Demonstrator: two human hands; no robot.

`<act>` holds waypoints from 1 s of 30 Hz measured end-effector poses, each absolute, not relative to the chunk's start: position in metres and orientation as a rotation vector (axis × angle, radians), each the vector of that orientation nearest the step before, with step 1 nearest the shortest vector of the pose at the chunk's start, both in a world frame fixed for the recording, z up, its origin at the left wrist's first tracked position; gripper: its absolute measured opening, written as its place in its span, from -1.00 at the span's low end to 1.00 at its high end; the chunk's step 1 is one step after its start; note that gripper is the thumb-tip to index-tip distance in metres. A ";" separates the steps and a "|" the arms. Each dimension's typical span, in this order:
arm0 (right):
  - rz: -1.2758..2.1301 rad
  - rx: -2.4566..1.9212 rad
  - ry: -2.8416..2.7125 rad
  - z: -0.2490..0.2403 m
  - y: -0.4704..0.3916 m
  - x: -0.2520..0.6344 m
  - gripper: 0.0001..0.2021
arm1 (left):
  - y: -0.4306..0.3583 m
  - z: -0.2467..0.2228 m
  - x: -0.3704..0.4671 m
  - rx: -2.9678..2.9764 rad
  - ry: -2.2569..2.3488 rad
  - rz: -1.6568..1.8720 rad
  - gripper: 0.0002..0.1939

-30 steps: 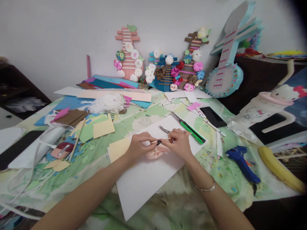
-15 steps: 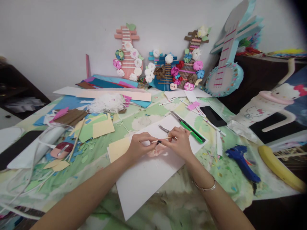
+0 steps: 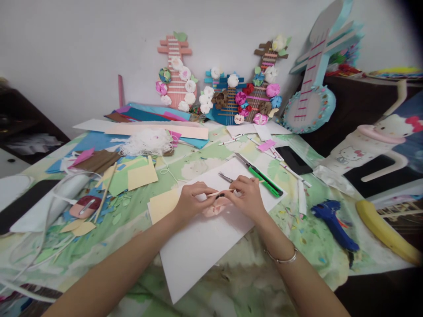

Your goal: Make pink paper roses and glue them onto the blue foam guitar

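A thin wooden stick [image 3: 218, 193] is pinched between the fingertips of both hands, above a white sheet [image 3: 194, 251]. My left hand [image 3: 194, 200] closes on its left part, and my right hand [image 3: 246, 193] on its right part. Pale pink crumpled paper [image 3: 216, 208] is just below the fingertips, between the hands. Whether the fingers also grip this paper is hard to tell. Small scissors [image 3: 225, 177] lie behind my right hand, partly hidden by it. A green cutter knife [image 3: 264, 179] rests on the sheet's right side.
Paper scraps [image 3: 142, 174] and white yarn [image 3: 147, 141] lie at the left. A blue glue gun [image 3: 337, 224], a banana [image 3: 385, 231], a phone [image 3: 293, 160] and a tumbler [image 3: 357, 147] are on the right. Flower-decorated paper instruments [image 3: 178, 83] stand against the wall.
The fingertips of my right hand have shifted slightly around the stick. More of the pink paper shows under the hands. The other objects have not moved.
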State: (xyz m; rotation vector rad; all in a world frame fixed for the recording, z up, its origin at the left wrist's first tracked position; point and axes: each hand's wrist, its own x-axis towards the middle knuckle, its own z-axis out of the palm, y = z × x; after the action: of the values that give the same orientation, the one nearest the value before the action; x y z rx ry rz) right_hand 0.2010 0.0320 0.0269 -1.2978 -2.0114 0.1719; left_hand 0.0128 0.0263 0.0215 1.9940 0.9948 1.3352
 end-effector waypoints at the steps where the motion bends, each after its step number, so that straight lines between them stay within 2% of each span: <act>1: 0.163 -1.293 -2.023 0.027 0.032 0.201 -0.55 | 0.026 0.021 0.013 1.998 0.986 1.342 -0.90; 15: 0.072 -1.291 -2.108 0.025 0.032 0.200 -0.53 | 0.029 0.019 0.013 2.056 0.918 1.378 -0.91; 30: 0.186 -1.349 -2.017 0.030 0.031 0.198 -0.52 | 0.027 0.017 0.014 1.964 0.965 1.333 -0.92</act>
State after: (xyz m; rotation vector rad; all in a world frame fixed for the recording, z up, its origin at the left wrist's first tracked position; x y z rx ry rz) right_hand 0.1975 0.0307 0.0302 -1.3487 -2.0173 0.1856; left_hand 0.0138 0.0269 0.0170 1.9643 0.9652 1.3328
